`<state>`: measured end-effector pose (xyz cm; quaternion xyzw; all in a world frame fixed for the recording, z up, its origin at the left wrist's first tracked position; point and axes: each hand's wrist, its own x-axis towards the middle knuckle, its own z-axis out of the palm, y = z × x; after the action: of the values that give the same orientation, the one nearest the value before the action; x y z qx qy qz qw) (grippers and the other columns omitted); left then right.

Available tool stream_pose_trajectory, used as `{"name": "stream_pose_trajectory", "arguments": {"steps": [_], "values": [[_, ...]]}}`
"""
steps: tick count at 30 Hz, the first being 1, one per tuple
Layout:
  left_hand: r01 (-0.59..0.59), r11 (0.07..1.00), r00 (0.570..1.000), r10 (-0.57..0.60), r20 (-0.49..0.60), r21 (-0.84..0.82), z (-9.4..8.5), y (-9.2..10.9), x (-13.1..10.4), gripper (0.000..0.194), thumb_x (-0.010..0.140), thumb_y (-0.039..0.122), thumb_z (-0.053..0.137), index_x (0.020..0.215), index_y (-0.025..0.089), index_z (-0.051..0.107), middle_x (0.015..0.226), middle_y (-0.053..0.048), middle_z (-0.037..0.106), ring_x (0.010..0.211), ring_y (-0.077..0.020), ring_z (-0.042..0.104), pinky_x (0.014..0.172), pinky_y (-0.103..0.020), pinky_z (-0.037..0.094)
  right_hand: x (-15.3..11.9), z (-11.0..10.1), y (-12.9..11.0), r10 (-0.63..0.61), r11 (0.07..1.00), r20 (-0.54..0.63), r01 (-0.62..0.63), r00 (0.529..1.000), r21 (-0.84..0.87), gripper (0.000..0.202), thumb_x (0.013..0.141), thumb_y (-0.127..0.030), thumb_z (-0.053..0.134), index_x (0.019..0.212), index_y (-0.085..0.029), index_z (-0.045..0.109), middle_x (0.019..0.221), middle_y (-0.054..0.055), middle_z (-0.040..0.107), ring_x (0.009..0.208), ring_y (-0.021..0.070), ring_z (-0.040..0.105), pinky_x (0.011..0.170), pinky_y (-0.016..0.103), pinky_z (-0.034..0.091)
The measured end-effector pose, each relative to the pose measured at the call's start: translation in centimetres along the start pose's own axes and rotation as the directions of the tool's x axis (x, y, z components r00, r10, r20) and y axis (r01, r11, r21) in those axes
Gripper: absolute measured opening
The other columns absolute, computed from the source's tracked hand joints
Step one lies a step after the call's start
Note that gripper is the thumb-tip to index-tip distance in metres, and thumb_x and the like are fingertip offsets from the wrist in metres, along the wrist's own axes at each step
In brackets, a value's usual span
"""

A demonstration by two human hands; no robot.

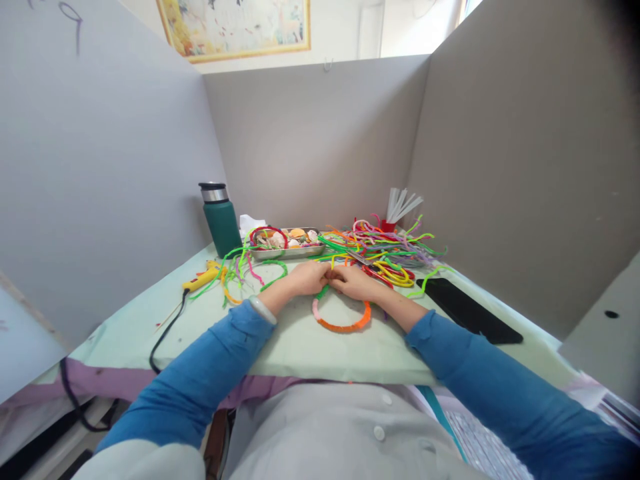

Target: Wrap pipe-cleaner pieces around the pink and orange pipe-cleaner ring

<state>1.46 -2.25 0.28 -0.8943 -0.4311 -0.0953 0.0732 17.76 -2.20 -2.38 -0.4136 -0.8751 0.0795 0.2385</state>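
Observation:
My left hand [306, 277] and my right hand [356, 283] meet at the far side of a ring wrapped in fuzzy pipe cleaner [345, 329]. The near part of this ring is orange, with pink and green at its left. Fingers of both hands are pinched together around its far edge, where a short yellow pipe cleaner end [332, 264] sticks up between them. What the fingertips grip exactly is partly hidden. Left of my left hand lies a green pipe cleaner ring [285, 268]. Scissors [364, 259] rest just beyond my right hand.
A metal tray [295, 253] of shells and a heap of pipe cleaners [395, 241] lie at the back. A green bottle [221, 223] and a yellow glue gun [204, 277] with a cord are left. A black phone-like slab [467, 310] lies right, near white sticks [400, 204].

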Motion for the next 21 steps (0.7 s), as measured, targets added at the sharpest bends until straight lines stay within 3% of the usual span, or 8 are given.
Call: {"name": "stream_pose_trajectory", "arguments": {"steps": [15,21], "values": [[-0.073,0.997,0.997,0.073,-0.037,0.011,0.61,-0.64,0.27,0.017,0.076,0.028,0.042,0.084,0.019,0.055,0.08,-0.005,0.061,0.072,-0.0165,0.055,0.059,-0.023,0.037,0.02,0.07,0.06,-0.007,1.0,-0.002,0.007,1.0,-0.005,0.016,0.075,-0.022,0.045,0.084,-0.015,0.057,0.079,0.004,0.061,0.069,0.0127,0.052,0.06,0.021,0.035],[-0.068,0.997,0.997,0.069,-0.033,0.03,0.41,-0.4,0.29,0.025,0.081,0.031,0.035,0.084,0.018,0.055,0.079,-0.006,0.061,0.069,-0.0162,0.055,0.057,-0.024,0.037,-0.01,0.08,0.03,0.012,1.0,0.001,-0.012,1.0,-0.008,0.018,0.075,-0.022,0.046,0.087,-0.015,0.058,0.081,0.005,0.062,0.071,0.0136,0.053,0.062,0.022,0.036]]}}
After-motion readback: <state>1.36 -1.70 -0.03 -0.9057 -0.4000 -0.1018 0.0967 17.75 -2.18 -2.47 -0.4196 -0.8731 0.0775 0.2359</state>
